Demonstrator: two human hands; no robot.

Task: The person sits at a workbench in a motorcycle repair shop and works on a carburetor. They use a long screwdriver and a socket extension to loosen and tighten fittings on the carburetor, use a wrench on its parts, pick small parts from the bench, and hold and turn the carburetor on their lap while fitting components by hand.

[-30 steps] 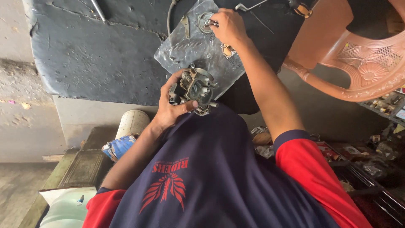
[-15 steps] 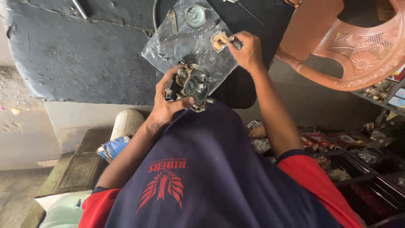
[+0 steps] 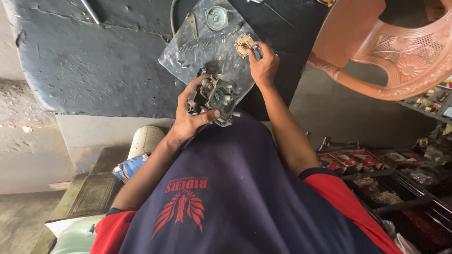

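Note:
My left hand grips a grimy metal carburettor and holds it up just above my dark blue shirt. My right hand reaches past it onto a clear plastic sheet. Its fingers are pinched on the edge of a small tan, brass-coloured part that lies on the sheet. Something dark shows between those fingertips; I cannot tell what it is. Also on the sheet are a round metal disc, a thin spring and a small metal lever.
The sheet lies on a dark rough mat. An orange plastic chair stands at the right. Trays with several small parts sit low on the right. A white cylinder and a blue packet are at my left.
My right hand has come down from the round disc to the tan part and closed on its edge. My left hand has kept hold of the carburettor.

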